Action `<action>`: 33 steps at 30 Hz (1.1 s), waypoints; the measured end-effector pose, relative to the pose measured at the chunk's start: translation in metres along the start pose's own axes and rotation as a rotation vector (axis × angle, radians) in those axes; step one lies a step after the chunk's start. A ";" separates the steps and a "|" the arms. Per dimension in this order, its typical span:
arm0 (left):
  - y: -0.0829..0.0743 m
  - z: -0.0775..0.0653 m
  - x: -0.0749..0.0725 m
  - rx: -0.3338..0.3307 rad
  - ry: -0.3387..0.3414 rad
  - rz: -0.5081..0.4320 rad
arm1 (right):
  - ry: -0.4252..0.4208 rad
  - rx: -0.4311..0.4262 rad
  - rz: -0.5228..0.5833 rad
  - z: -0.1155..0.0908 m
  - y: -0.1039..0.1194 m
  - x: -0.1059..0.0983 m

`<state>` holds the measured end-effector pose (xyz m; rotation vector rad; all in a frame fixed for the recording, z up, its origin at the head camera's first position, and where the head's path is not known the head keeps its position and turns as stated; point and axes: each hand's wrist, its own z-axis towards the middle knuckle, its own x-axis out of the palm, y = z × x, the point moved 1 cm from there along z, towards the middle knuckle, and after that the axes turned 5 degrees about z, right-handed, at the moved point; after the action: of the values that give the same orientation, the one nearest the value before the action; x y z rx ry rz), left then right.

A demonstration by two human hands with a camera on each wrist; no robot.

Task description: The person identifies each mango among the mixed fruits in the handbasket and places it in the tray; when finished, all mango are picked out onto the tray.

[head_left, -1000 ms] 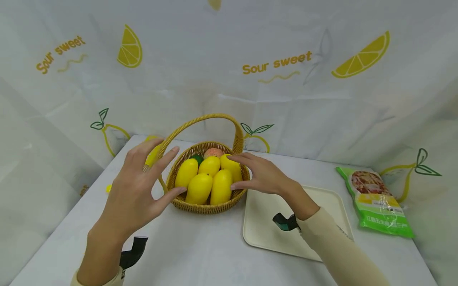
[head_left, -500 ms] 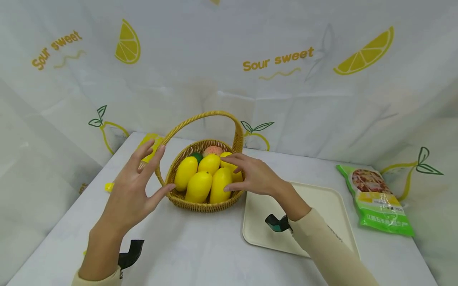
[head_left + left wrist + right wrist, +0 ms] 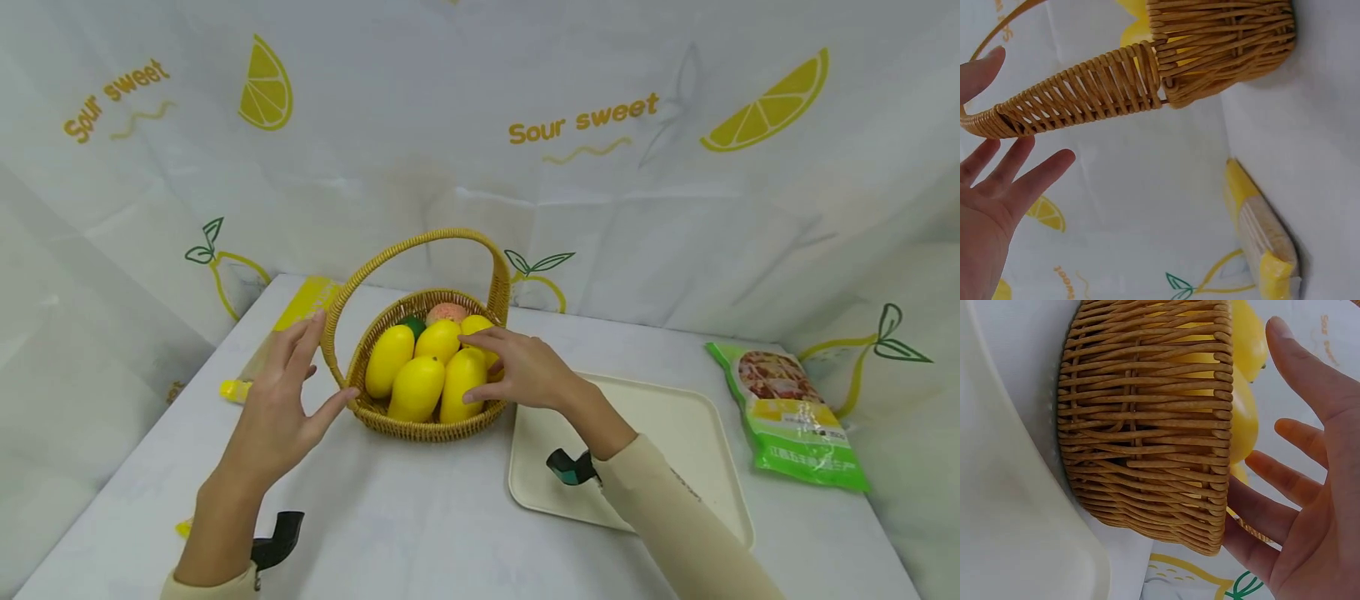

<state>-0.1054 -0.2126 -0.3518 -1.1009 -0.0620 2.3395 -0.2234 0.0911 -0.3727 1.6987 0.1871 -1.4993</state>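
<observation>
A woven wicker basket [image 3: 427, 432] with a tall arched handle [image 3: 420, 237] holds several yellow mangoes [image 3: 416, 387], a dark green fruit [image 3: 412, 323] and a pinkish round fruit [image 3: 447, 312]. My left hand [image 3: 276, 421] is spread at the handle's left base. In the left wrist view, thumb and fingertips lie on either side of the handle [image 3: 1085, 94], not curled round it. My right hand [image 3: 534, 368] reaches over the basket's right side, fingers extended above the mangoes. In the right wrist view, its lower fingers [image 3: 1260, 509] are right at the basket's rim.
A cream tray [image 3: 675, 417] lies right of the basket, under my right forearm. Farther right is a green-and-white food bag [image 3: 795, 417]. A long pack with yellow ends [image 3: 303, 307] lies behind my left hand. A white printed curtain [image 3: 420, 167] hangs behind the table.
My left hand has shifted left, with its fingertips now by the handle's side. The right hand has edged left over the fruit. The basket stays in place while the view tilts slightly down.
</observation>
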 end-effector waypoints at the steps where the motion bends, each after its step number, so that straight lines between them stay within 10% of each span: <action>1: 0.001 -0.001 0.002 -0.008 -0.005 -0.023 | 0.000 0.002 -0.003 0.001 0.000 0.000; 9: 0.010 -0.004 0.015 -0.070 -0.055 -0.241 | 0.006 0.004 -0.020 0.006 -0.004 0.000; 33: 0.017 -0.007 0.021 -0.100 -0.040 -0.260 | 0.053 0.000 0.041 0.010 -0.004 0.006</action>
<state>-0.1193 -0.2174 -0.3756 -1.0261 -0.3205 2.1434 -0.2315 0.0844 -0.3794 1.7327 0.1793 -1.4254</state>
